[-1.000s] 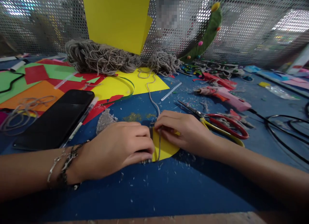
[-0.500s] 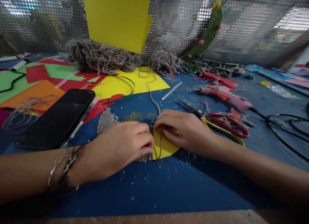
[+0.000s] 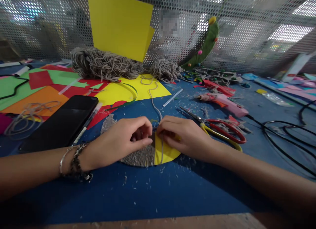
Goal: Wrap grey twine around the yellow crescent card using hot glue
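A yellow paper shape [image 3: 170,155] with a curved edge lies on the blue table in front of me. Its left part is covered in rows of grey yarn [image 3: 142,157] laid side by side. My right hand [image 3: 186,133] pinches a loose grey strand [image 3: 161,153] at the upper edge of the bare yellow part; the strand hangs down across the paper and trails back to the yarn pile. Above the covered rows hovers my left hand [image 3: 118,135], thumb and forefinger apart with nothing visible between them. Its other fingers are partly hidden.
Right of my hands lie scissors [image 3: 217,128] and a pink glue gun [image 3: 223,103] with a black cable [image 3: 271,133]. A black phone [image 3: 61,120] lies left. Behind are yarn bundles [image 3: 106,66], coloured paper [image 3: 37,97], a glue stick [image 3: 172,97] and a perforated metal screen [image 3: 247,35].
My left hand has lifted off the yarn rows and moved slightly left, its thumb and forefinger parting. The right hand keeps its pinch on the strand. The camera view has shifted a little.
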A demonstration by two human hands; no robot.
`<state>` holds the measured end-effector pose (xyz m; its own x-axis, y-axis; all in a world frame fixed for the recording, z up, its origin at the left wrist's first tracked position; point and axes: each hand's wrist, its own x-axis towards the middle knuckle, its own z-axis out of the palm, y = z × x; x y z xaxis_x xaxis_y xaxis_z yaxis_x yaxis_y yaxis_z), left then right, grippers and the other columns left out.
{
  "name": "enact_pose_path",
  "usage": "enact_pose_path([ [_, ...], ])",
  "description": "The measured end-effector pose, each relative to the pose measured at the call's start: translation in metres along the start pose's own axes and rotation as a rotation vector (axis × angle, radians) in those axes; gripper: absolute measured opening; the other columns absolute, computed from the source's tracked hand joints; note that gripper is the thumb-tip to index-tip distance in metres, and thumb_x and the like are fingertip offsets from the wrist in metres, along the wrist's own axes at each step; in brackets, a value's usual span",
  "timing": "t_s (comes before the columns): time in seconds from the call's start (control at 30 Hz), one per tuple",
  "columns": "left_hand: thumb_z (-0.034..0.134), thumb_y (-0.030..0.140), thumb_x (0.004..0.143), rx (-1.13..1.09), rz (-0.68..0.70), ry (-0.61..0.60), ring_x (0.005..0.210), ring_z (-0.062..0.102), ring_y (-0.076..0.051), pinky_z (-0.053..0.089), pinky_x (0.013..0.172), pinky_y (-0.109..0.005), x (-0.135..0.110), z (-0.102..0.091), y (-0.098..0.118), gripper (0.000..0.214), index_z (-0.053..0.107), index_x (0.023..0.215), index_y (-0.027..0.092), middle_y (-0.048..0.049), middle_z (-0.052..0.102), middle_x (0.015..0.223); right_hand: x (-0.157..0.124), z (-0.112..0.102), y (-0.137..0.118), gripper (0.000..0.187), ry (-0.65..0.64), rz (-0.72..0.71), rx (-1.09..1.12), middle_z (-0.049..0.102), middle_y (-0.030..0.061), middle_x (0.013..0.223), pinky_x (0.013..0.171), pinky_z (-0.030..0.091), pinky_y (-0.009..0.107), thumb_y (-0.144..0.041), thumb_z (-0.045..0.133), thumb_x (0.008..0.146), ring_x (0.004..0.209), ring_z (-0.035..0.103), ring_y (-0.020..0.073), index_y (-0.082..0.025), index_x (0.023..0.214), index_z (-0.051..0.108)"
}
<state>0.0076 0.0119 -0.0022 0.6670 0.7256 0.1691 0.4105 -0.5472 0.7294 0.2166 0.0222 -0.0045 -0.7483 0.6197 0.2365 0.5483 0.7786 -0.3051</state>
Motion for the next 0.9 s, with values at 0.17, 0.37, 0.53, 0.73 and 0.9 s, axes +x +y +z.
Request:
enact_pose_path([
  [0.17,0.059,0.027,0.083,-0.071,-0.035,-0.015,0.052,0.047,-0.006,0.036,0.046,-0.015,0.000,-0.006,0.001,0.017,0.055,0.071,0.016,0.0065,0.051,0.060,0.000,-0.004,0.002,0.017,0.007,0.000,0.036,0.060,0.0048,0.081,0.066,0.043,0.023,-0.010,0.043,0.081,0.073,0.054,0.0109,-0.014,0.085,0.058],
  [0.37,0.040,0.034,0.093,-0.002,0.031,-0.049,0.041,0.043,-0.005,0.032,0.043,-0.015,0.000,-0.010,0.007,0.048,0.045,0.050,0.015,0.0054,0.045,0.044,0.002,-0.013,0.003,0.020,0.000,-0.036,-0.013,0.063,0.0059,0.082,0.067,0.044,0.024,-0.016,0.039,0.088,0.076,0.056,0.0113,-0.014,0.089,0.059],
  [0.53,0.049,0.021,0.084,0.092,0.095,-0.029,0.056,0.053,-0.008,0.040,0.050,-0.016,0.002,-0.009,0.008,0.011,0.058,0.089,0.017,0.0025,0.060,0.069,0.008,-0.022,-0.004,0.019,-0.063,-0.038,-0.148,0.061,0.0041,0.083,0.064,0.042,0.022,-0.015,0.042,0.088,0.074,0.055,0.0105,-0.016,0.091,0.060],
  [0.73,0.050,0.019,0.082,0.228,0.130,-0.054,0.062,0.054,-0.011,0.041,0.055,-0.022,0.012,-0.007,0.005,0.019,0.056,0.099,0.018,0.0007,0.058,0.080,0.036,-0.038,0.011,0.020,-0.134,-0.029,-0.352,0.062,0.0046,0.088,0.065,0.042,0.023,-0.018,0.040,0.089,0.078,0.056,0.0120,-0.017,0.093,0.059],
  [0.9,0.051,0.017,0.084,0.301,0.141,-0.078,0.069,0.056,-0.013,0.041,0.060,-0.023,0.021,-0.011,0.005,0.006,0.057,0.083,0.017,0.0002,0.061,0.080,0.043,-0.048,0.064,0.018,-0.116,0.061,-0.450,0.065,0.0074,0.089,0.063,0.043,0.023,-0.009,0.048,0.081,0.078,0.060,0.0139,-0.016,0.090,0.062],
])
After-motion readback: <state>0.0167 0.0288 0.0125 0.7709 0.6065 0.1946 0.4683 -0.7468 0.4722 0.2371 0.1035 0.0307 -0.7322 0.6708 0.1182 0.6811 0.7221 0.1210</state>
